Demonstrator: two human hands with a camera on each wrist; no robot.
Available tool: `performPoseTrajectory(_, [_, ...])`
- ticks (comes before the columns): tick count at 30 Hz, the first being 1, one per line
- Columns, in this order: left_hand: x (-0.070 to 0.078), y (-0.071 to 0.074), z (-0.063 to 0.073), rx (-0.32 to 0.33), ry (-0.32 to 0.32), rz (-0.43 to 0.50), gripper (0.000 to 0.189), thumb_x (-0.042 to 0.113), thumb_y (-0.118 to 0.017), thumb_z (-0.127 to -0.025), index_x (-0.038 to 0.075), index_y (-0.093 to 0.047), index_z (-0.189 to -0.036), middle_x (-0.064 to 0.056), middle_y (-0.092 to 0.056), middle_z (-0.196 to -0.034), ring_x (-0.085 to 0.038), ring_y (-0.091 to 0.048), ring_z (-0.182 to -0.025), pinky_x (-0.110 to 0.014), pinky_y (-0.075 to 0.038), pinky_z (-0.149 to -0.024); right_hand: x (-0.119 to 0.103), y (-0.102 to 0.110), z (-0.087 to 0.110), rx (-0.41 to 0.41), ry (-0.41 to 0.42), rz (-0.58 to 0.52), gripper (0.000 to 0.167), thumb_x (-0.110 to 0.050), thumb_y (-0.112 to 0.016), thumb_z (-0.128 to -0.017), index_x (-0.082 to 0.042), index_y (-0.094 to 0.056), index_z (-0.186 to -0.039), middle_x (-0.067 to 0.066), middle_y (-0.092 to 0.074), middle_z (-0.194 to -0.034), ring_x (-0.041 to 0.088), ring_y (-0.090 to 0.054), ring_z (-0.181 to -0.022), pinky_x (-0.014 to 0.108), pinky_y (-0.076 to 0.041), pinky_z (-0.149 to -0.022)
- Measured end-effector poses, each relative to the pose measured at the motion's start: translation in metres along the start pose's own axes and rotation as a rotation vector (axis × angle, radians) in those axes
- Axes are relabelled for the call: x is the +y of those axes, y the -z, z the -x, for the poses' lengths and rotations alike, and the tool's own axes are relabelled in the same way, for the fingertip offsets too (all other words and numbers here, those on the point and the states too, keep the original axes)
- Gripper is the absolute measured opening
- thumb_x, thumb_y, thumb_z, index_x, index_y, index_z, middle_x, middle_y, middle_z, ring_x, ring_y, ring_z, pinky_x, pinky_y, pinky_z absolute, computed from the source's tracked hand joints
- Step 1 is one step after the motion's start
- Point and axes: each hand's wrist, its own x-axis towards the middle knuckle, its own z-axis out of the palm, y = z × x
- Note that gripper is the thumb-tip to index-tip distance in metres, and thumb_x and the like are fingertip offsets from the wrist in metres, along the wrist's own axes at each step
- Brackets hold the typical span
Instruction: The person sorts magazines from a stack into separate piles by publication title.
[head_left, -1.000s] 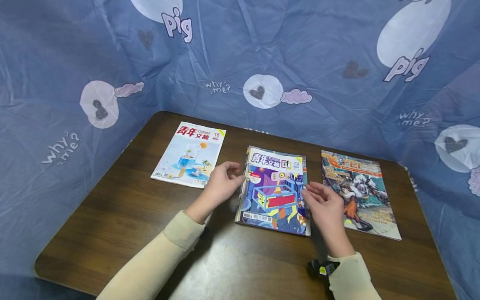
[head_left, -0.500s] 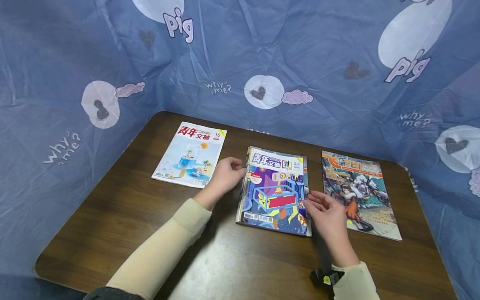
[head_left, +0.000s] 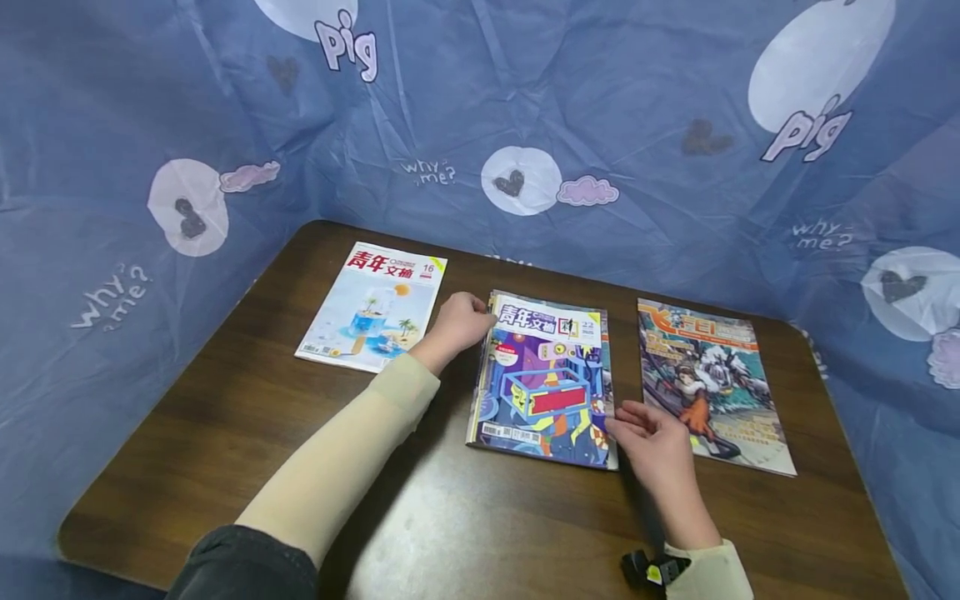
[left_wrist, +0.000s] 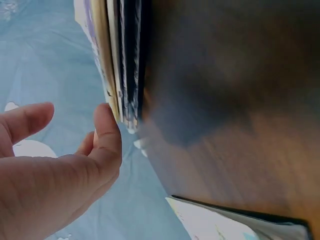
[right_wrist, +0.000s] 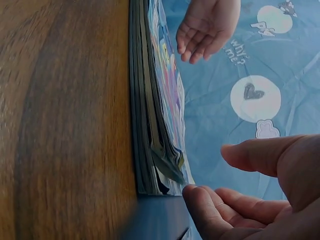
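The magazine stack (head_left: 546,392) is topped purple-blue. Left hand (head_left: 455,326) at its ten o'clock, right hand (head_left: 658,448) at four, both loose-fingered.

Left hand (left_wrist: 60,182) is lying with thumb standing apart from the fingers (left_wrist: 106,135). Foremost fingertip is overlapping the stack's (left_wrist: 117,60) end; contact cannot be told. Stack is extending upward from that fingertip, showing light and dark layered edges. Right of the fingers, the table (left_wrist: 250,95) is bearing a dark shadow. Below right of them, a magazine (left_wrist: 210,220) is running out of frame. Blue cloth (left_wrist: 47,65) is showing behind the fingers.
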Motion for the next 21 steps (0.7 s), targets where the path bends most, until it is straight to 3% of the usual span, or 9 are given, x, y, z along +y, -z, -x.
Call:
performPoseTrajectory(4, [0.001,-0.002,-0.013,-0.024,0.038,-0.025,0.031,0.02,-0.07,-0.091,-0.005,-0.066,-0.108,-0.017,-0.065,-0.108,-0.029,-0.06,-0.094,-0.041,-0.053,-0.083,0.003,0.0,0.0,-0.011,-0.01,0.002,0.047,-0.016,-0.076,-0.093,0.007,-0.062,-0.131,0.023,-0.068,-0.121,0.032,-0.068,-0.108,0.028,-0.057,-0.082])
performPoseTrajectory(10, [-0.002,-0.007,-0.029,-0.047,0.042,-0.041,0.022,0.018,-0.069,-0.088,-0.004,-0.066,-0.092,-0.014,-0.063,-0.091,-0.025,-0.056,-0.079,-0.036,-0.052,-0.071,0.006,-0.004,-0.002,-0.025,0.0,-0.028,0.046,-0.013,-0.076,-0.092,0.01,-0.062,-0.129,0.025,-0.067,-0.12,0.034,-0.068,-0.109,0.028,-0.057,-0.083])
performPoseTrajectory(16, [-0.003,-0.006,-0.037,-0.088,0.143,0.132,0.02,0.011,-0.067,-0.091,-0.007,-0.065,-0.099,-0.013,-0.065,-0.083,-0.019,-0.061,-0.066,-0.036,-0.058,-0.071,0.005,-0.005,-0.004,-0.042,-0.019,-0.054,0.046,-0.014,-0.077,-0.092,0.009,-0.062,-0.13,0.025,-0.067,-0.122,0.034,-0.067,-0.11,0.032,-0.057,-0.085])
performPoseTrajectory(21, [0.001,-0.006,-0.04,-0.105,0.193,0.22,0.024,0.008,-0.067,-0.094,-0.011,-0.062,-0.11,-0.016,-0.063,-0.092,-0.021,-0.063,-0.068,-0.037,-0.059,-0.075,0.002,-0.005,-0.003,-0.059,-0.02,-0.056,0.046,-0.013,-0.076,-0.093,0.009,-0.062,-0.131,0.025,-0.066,-0.124,0.034,-0.066,-0.113,0.033,-0.056,-0.088])
